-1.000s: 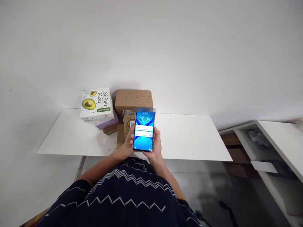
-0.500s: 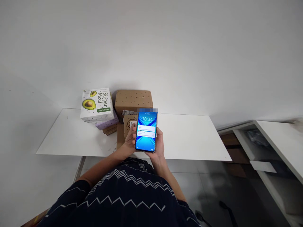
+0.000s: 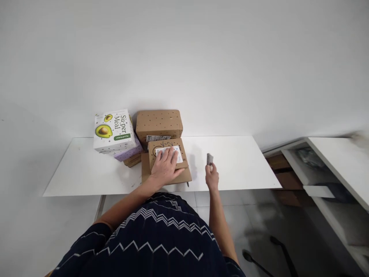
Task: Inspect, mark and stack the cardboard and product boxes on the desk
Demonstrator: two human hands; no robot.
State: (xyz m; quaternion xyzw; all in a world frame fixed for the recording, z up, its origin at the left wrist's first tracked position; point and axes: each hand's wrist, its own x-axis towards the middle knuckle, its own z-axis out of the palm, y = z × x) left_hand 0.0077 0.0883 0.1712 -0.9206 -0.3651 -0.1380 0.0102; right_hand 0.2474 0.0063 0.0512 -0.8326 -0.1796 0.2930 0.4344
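My left hand lies on top of a small dotted cardboard box, fingers spread over its white label. That box rests on a flatter brown carton. Out to the right, above the white tabletop, my right hand is closed round a grey object, most likely the phone seen nearly edge-on. Its screen does not show from here.
A white avocado-print box sits on a purple box to the left. Behind the small box stands a larger dotted carton near the wall. The white table ends before shelving on the right.
My hands have parted. The left let go of the phone and came down on the small box; the right moved right, turning the lit screen out of sight.
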